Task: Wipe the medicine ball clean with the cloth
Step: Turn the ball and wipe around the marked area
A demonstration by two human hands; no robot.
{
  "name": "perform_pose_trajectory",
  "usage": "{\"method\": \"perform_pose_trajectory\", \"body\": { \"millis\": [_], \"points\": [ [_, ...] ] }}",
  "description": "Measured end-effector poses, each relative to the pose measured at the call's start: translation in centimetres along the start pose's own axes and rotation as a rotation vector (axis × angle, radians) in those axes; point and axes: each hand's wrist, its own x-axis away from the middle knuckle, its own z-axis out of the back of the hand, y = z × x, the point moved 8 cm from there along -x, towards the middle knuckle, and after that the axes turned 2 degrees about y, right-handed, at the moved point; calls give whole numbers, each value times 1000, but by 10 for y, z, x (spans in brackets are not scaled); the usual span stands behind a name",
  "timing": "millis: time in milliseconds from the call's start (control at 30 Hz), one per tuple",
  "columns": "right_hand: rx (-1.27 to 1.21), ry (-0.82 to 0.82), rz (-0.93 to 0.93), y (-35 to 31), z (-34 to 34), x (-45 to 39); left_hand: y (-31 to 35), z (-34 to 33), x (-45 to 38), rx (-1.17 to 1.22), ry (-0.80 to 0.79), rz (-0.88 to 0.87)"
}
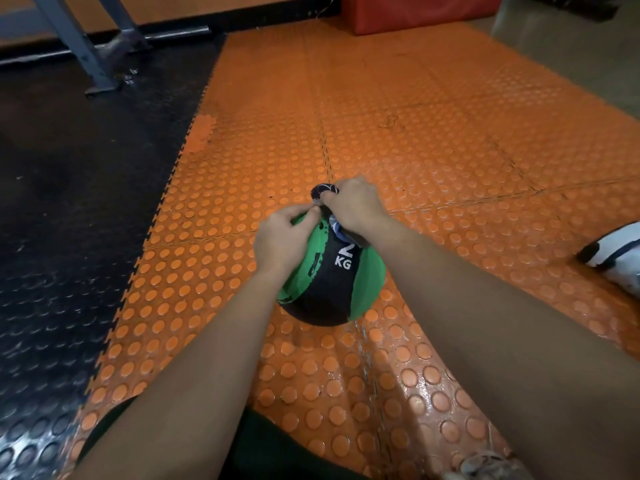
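Observation:
A green and black medicine ball [332,282] marked "2 KG" sits on the orange studded floor mat [415,140] in front of me. A dark patterned cloth [323,192] is bunched over the ball's far top. My right hand [356,206] grips the cloth on top of the ball. Over the ball's upper left side lies my left hand [282,237], and its fingertips pinch the cloth's edge beside the right hand. Most of the cloth is hidden under both hands.
A black studded mat [69,202] lies to the left, with a grey metal frame leg [86,53] at the back left. A red padded block [415,12] stands at the back. A white shoe [613,254] rests at the right edge.

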Motion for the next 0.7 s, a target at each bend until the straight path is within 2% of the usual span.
{"method": "perform_pose_trajectory", "body": {
  "millis": [100,233,367,567,633,700],
  "points": [
    [-60,89,61,-4,7,23,3,-3,-7,-27,-21,23],
    [106,255,212,-6,16,73,12,-9,-12,-77,-54,6],
    [102,194,183,-2,15,60,13,-11,-9,-94,-52,-11],
    [85,-56,33,-9,-4,-3,1,-2,2,-33,-2,-38],
    [97,-32,45,-14,-6,-3,-3,-1,-3,-28,-7,15],
    [146,74,98,-19,-1,9,-2,-1,-8,-33,-28,49]
  ]
}}
